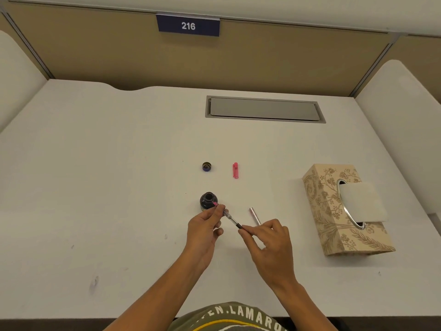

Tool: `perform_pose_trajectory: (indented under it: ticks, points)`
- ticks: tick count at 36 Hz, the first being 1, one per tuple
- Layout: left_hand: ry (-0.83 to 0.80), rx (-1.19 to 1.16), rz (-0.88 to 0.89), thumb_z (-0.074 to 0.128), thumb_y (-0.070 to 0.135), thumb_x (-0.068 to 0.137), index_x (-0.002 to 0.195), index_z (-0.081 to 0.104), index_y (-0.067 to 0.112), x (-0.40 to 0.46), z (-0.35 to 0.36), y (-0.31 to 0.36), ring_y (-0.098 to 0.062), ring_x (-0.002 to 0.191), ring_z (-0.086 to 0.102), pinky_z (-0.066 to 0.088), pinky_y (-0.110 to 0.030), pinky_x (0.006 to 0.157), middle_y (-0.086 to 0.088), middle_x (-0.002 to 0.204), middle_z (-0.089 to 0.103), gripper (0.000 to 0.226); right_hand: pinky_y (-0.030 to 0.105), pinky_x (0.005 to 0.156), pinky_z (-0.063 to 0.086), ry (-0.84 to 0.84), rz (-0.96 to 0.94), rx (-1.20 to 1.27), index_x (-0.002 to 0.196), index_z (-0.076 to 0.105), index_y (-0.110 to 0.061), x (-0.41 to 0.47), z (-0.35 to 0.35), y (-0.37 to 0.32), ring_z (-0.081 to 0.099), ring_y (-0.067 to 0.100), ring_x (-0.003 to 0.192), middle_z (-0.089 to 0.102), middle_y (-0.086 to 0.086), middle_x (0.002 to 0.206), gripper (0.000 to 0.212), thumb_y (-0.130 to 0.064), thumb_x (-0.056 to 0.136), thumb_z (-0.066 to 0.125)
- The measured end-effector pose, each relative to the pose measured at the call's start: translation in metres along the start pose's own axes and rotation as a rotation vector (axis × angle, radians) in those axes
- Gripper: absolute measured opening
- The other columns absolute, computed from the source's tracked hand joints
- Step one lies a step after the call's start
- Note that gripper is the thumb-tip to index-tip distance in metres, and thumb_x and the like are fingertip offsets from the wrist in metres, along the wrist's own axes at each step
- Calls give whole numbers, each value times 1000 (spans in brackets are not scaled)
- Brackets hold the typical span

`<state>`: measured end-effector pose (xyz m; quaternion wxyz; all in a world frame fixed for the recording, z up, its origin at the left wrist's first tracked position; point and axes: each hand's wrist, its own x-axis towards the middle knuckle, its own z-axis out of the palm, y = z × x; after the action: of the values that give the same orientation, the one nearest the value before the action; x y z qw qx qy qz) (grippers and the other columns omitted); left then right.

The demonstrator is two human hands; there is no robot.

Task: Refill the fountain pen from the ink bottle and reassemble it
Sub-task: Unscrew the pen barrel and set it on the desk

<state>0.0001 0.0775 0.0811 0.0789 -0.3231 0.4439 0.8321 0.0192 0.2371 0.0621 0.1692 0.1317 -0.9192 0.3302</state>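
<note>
1. Pinching the pen (230,218) near its nib end, the left hand (205,229) holds it beside the open bottle (208,201); the right hand (268,240) grips the converter knob.
2. The pen slants from the bottle's mouth back toward the near-right.
3. The barrel (254,215) lies just right; cap (235,170) and lid (206,166) sit farther back, mid-desktop.

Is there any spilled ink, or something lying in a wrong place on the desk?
No spilled ink shows. The ink bottle stands upright and open, its lid and the pink pen cap lie apart behind it, the pen barrel beside the right hand.
</note>
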Motion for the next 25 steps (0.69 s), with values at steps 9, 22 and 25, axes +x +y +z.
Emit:
perform_pose_trajectory:
  ticks: [9,22,25]
  points:
    - [13,-6,-12,73,21,83,80,80,12,-1,0,-2,-15,69,41,40,-30,62,-4,87,71,12,29,61,43,-8,40,22,96,77,-22,-4,0,-2,46,5,83,72,-11,83,34,-47,90,55]
    - [-4,64,-35,72,39,75,90,79,10,-3,1,3,-15,71,44,43,-30,64,-1,88,73,34,25,66,44,-40,130,97,97,77,-24,5,-5,-13,49,3,84,59,-28,84,23,-40,86,64]
    - [66,195,-43,69,50,80,92,78,12,-4,-3,8,-17,74,48,46,-31,64,0,88,77,41,24,67,41,-52,128,108,97,76,-25,13,-11,-14,50,4,86,57,-30,83,21,-40,88,65]
